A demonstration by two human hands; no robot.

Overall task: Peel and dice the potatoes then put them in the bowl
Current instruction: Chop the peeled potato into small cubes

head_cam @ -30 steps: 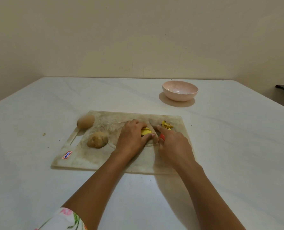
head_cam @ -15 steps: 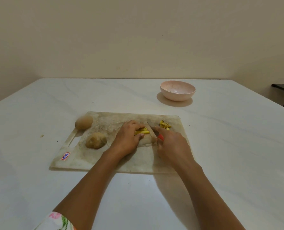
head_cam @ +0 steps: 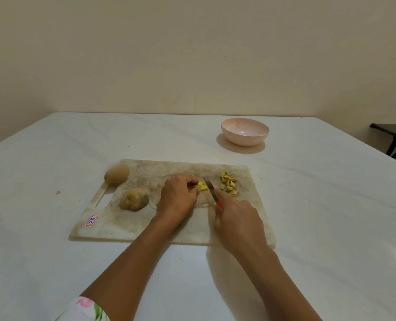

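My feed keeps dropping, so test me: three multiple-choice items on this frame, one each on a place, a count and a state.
1. Where is the pink bowl relative to the cutting board?
A. on it
B. at its near left
C. on the table beyond its far edge
2. How many whole potatoes lie at the board's left?
A. one
B. two
C. four
3. What is the right hand doing?
A. gripping the knife
B. lying flat
C. lifting the bowl
Answers: C, the bowl stands on the table past the board; B, two brown ones show; A, it curls round the red handle, blade beside the potato piece the left hand holds.
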